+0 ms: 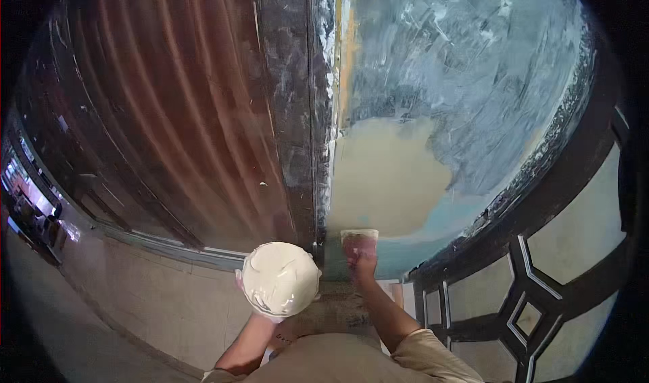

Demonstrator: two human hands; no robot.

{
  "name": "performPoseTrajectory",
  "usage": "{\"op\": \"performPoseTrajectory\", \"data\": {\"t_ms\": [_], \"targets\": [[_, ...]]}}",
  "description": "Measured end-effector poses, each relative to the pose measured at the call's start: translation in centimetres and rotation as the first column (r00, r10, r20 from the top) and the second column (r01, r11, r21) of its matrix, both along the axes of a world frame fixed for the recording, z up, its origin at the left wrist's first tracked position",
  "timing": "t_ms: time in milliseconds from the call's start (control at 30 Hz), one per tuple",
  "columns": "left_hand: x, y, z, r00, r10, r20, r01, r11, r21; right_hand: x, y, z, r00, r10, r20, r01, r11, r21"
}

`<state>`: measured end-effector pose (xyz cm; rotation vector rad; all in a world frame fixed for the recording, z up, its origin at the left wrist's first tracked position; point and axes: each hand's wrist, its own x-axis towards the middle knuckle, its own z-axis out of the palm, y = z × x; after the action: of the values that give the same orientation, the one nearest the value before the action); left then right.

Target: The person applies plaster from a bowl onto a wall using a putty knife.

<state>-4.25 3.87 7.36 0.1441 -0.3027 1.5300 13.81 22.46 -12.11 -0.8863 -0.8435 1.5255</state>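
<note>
My left hand [268, 319] holds up a round container or board [280, 278] covered with glossy cream paste; most of that hand is hidden beneath it. My right hand [363, 260] grips a wide putty knife [359, 237] at the lower edge of a beige patch of filler [385, 173]. The patch lies on a streaky blue-grey wall panel [466, 58] with white smears and a turquoise band along its bottom. A dark vertical seam with white and yellowish marks runs beside the patch, to its left.
A brown wood-grained panel [162, 106] fills the left side. A dark frame with pale geometric panes [574, 200] stands at the right. A tiled floor [155, 295] lies below, and a bright opening with indistinct objects [34, 187] shows at the far left.
</note>
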Motion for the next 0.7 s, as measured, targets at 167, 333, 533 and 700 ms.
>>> {"op": "performPoseTrajectory", "data": {"t_ms": [167,333,533,700], "targets": [[-1.2,-0.4,-1.6,0.997,0.07,-0.024,-0.074,0.972,-0.222,-2.1,-1.5,8.5,0.999,-0.037,0.016,0.036,0.998,0.06],[-1.4,0.2,-2.0,0.955,0.093,-0.28,-0.1,0.995,-0.008,-4.2,3.0,23.1,0.983,-0.095,-0.159,0.154,0.896,0.417],[-1.3,-0.5,-1.0,0.999,0.02,0.028,-0.015,0.984,-0.178,-4.3,5.6,14.3,0.992,-0.128,-0.015,0.124,0.921,0.368],[-0.9,-1.1,-0.2,0.979,0.029,0.204,-0.002,0.991,-0.134,-1.0,0.5,-5.4,0.976,-0.093,0.197,0.103,0.994,-0.041]]}}
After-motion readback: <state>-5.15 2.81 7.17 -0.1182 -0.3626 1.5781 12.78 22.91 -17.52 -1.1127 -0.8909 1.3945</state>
